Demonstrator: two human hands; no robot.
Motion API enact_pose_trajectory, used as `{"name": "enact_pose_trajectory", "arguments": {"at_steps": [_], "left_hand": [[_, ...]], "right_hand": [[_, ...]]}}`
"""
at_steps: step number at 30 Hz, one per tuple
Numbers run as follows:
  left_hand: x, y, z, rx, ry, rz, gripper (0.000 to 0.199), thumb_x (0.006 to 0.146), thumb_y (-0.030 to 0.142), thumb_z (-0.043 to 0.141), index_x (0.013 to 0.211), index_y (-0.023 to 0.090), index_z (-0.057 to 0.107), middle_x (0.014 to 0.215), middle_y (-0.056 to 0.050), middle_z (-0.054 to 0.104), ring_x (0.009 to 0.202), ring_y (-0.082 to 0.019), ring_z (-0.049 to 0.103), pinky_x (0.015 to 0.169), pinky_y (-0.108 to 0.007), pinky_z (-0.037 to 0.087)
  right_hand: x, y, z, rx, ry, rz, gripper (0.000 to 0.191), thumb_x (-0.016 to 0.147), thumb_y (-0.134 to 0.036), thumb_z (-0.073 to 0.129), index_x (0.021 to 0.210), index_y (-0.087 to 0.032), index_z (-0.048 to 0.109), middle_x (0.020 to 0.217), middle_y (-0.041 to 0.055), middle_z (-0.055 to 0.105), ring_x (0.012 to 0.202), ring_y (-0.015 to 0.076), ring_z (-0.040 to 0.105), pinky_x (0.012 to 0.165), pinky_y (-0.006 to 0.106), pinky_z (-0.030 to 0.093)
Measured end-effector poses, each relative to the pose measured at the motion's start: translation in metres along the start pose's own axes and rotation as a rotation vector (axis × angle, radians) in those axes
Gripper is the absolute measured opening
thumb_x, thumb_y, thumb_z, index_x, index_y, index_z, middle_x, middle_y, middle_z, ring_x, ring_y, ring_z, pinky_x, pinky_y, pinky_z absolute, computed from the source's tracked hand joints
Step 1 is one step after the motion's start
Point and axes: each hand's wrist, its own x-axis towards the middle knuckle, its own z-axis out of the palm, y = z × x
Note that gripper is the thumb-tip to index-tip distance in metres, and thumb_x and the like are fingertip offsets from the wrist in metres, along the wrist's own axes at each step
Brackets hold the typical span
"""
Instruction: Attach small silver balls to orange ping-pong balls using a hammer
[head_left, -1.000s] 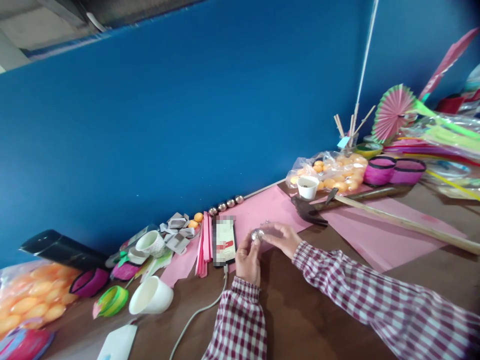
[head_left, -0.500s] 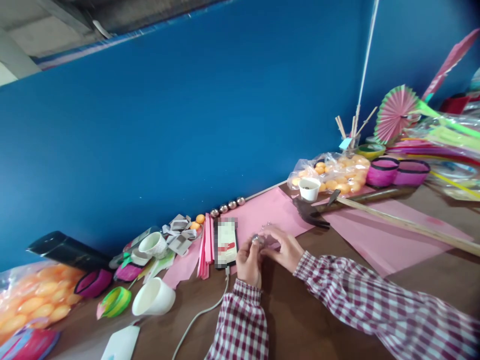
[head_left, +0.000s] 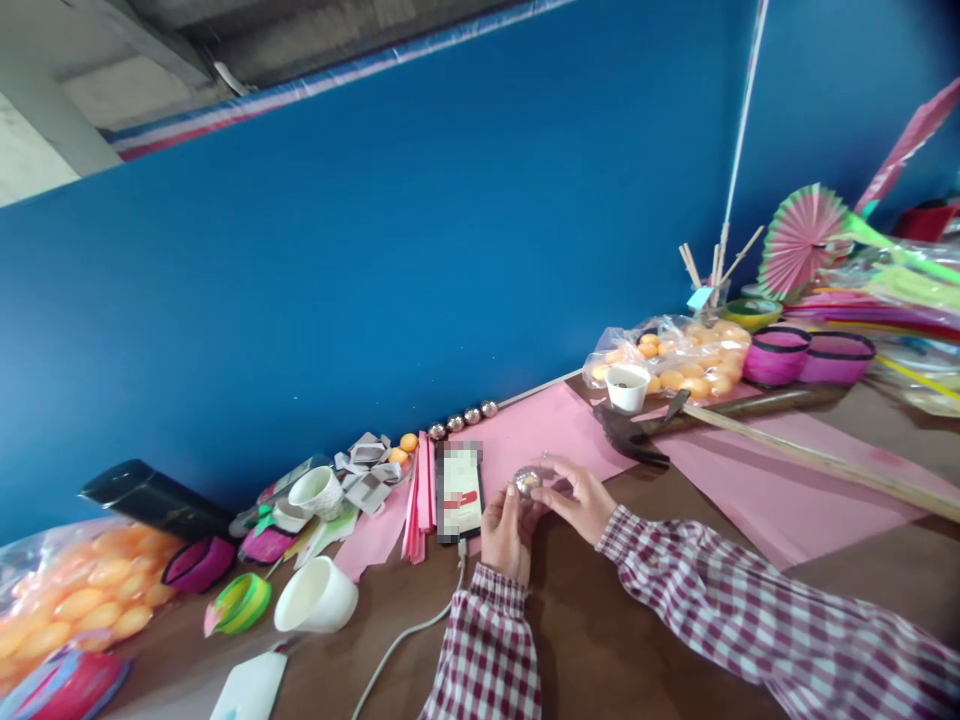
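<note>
Ball (head_left: 527, 483), silvery, is held up over the brown table (head_left: 600, 620). Pink paper (head_left: 551, 425) spreads toward twelve, a pale-handled hammer (head_left: 795, 450) toward three. Left hand (head_left: 507, 535) pinches it; right hand (head_left: 583, 502) has fingers closed against it. Phone (head_left: 465, 495) lies at nine.

Evenly lit, moderately bright; source out of view. Soft, faint shadows on the brown surface (head_left: 600, 620); small highlights on the metal balls (head_left: 472, 415). Slightly soft throughout, stretched and smeared toward the side edges, dark in the top right corner.
</note>
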Motion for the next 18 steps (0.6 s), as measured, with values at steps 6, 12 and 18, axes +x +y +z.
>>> {"name": "enact_pose_trajectory", "arguments": {"at_steps": [6, 12, 18], "left_hand": [[-0.004, 0.0009, 0.0048, 0.055, -0.045, 0.012, 0.027, 0.068, 0.026, 0.061, 0.093, 0.017, 0.06, 0.086, -0.004, 0.063, 0.07, -0.011, 0.059, 0.065, -0.023, 0.047], [-0.0033, 0.0009, 0.0045, 0.057, -0.033, 0.03, 0.026, 0.066, 0.022, 0.063, 0.091, 0.014, 0.062, 0.085, -0.006, 0.065, 0.075, -0.012, 0.059, 0.069, -0.022, 0.046], [-0.0029, -0.0006, 0.0033, 0.008, -0.035, 0.029, 0.022, 0.069, 0.027, 0.06, 0.088, 0.016, 0.062, 0.084, -0.004, 0.065, 0.07, -0.011, 0.059, 0.067, -0.024, 0.045]], "right_hand": [[-0.0038, 0.0002, 0.003, -0.052, 0.012, -0.057, 0.033, 0.072, -0.018, 0.053, 0.104, -0.021, 0.051, 0.103, 0.0051, 0.057, 0.092, 0.0176, 0.054, 0.072, 0.029, 0.047], [-0.004, 0.0017, 0.0032, -0.098, 0.003, -0.155, 0.037, 0.07, -0.014, 0.054, 0.105, -0.023, 0.053, 0.107, 0.0058, 0.055, 0.098, 0.019, 0.05, 0.075, 0.032, 0.046], [-0.0036, 0.0009, 0.0063, -0.07, 0.037, -0.089, 0.032, 0.07, -0.02, 0.056, 0.102, -0.022, 0.053, 0.103, 0.0056, 0.056, 0.088, 0.0177, 0.054, 0.071, 0.031, 0.046]]}}
